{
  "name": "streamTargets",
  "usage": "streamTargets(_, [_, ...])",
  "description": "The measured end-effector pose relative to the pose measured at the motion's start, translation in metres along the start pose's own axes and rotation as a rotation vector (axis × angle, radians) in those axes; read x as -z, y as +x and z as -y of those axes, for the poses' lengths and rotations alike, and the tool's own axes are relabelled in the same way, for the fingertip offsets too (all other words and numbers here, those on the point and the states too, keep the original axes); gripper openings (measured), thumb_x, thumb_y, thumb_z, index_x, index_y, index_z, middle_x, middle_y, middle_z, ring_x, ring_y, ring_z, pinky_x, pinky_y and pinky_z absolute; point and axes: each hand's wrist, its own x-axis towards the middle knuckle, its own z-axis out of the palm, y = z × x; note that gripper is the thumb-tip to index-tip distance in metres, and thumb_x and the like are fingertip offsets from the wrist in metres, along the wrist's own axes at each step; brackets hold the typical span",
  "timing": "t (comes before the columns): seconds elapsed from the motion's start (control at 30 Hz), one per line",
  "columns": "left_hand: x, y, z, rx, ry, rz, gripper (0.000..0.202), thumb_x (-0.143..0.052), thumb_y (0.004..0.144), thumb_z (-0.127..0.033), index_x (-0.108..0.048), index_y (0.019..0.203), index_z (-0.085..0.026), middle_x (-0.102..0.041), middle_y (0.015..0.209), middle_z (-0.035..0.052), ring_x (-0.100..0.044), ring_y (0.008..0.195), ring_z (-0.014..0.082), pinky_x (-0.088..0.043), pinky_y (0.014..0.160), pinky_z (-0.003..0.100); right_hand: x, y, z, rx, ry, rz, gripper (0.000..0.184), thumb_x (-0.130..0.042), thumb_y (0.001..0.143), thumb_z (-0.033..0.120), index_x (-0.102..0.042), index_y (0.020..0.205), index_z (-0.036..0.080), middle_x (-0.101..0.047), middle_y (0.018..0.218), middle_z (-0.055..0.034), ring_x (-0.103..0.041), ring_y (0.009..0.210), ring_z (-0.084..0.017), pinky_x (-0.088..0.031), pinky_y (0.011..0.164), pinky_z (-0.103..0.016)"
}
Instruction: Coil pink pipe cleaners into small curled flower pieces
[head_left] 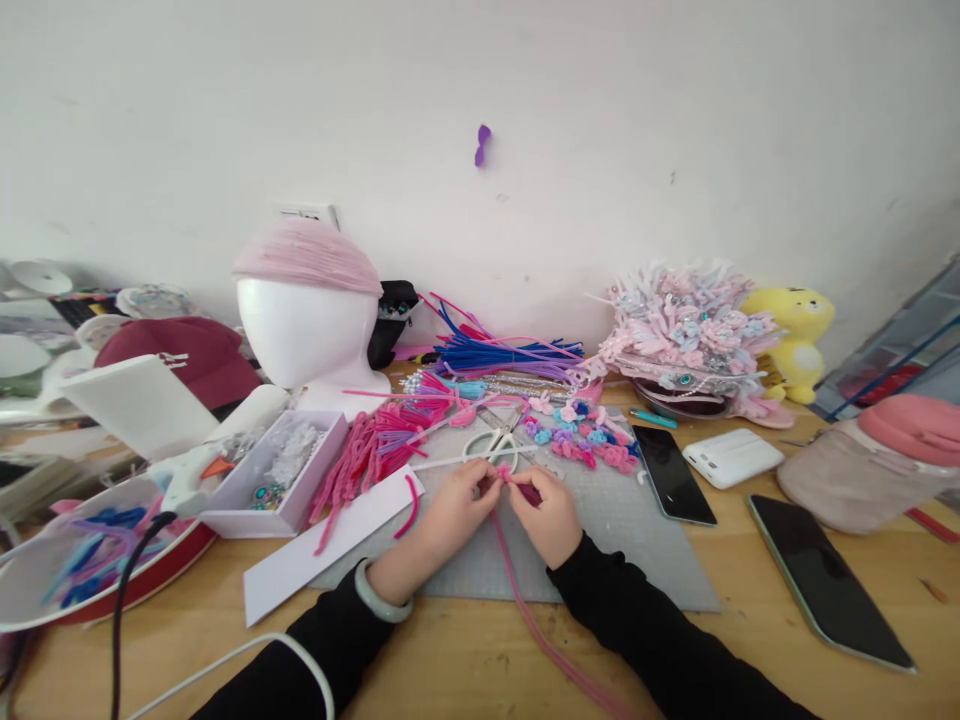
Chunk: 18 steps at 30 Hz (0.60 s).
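Observation:
My left hand (454, 510) and my right hand (550, 510) meet over a grey cutting mat (645, 560), both pinched on the curled end of a long pink pipe cleaner (525, 610). Its loose length trails back toward me between my black sleeves. A pale bangle sits on my left wrist. White-handled scissors (491, 440) lie just beyond my fingers. Small pink and blue pipe-cleaner flowers (581, 440) lie to the right of the scissors.
A white mannequin head (304, 330) with a pink cap stands at the back. Pink stems (367, 450), blue stems (502, 355), a white box (232, 515), a glue gun (191, 470), two phones (671, 475) (825, 580), a power bank (731, 457) and a floral headpiece (686, 330) surround the mat.

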Motion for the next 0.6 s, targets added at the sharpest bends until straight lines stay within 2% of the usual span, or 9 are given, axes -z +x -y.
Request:
streamTargets(0.17, [-0.0022,-0.0022,0.0007,-0.108,0.219,-0.047,0.011,-0.042,0.074,-0.016,-0.046,0.064,-0.018,-0.05,0.065,0.0019,-0.046,0.064,0.016,-0.036,0.061,0.028,-0.0026,-0.0019,0.0027,-0.011,-0.043,0.025,0.011,-0.046,0.07,0.015,-0.054,0.063,0.017,-0.053,0.059,-0.0011,-0.05,0.058,-0.013,-0.042,0.057,-0.025])
streamTargets(0.23, [-0.0029,-0.004,0.0,-0.127,0.243,-0.075,0.012,-0.041,0.075,-0.016,-0.046,0.065,-0.018,-0.05,0.067,0.0026,-0.046,0.065,0.0165,-0.036,0.062,0.029,-0.0033,-0.0022,0.0033,0.005,-0.04,0.016,0.012,-0.045,0.071,0.014,-0.054,0.063,0.018,-0.053,0.06,-0.0013,-0.051,0.059,-0.013,-0.042,0.058,-0.025])
streamTargets(0.43, [-0.003,-0.005,-0.0057,-0.006,-0.032,-0.067,0.016,-0.039,0.078,-0.027,-0.05,0.071,-0.018,-0.052,0.067,0.0014,-0.048,0.063,0.0145,-0.038,0.06,0.026,-0.0029,-0.0013,-0.0009,0.115,-0.031,0.016,0.017,-0.041,0.075,0.012,-0.057,0.075,0.018,-0.054,0.068,-0.0039,-0.052,0.066,-0.014,-0.044,0.062,-0.026])
streamTargets(0.6, [-0.0068,-0.0016,-0.0023,0.157,-0.318,-0.032,0.024,-0.04,0.077,-0.036,-0.05,0.066,-0.016,-0.05,0.061,-0.0016,-0.046,0.059,0.0128,-0.038,0.056,0.024,-0.0012,-0.0019,-0.0003,0.143,-0.036,0.079,0.021,-0.038,0.077,0.012,-0.058,0.083,0.018,-0.055,0.073,-0.0059,-0.053,0.072,-0.016,-0.045,0.066,-0.028])
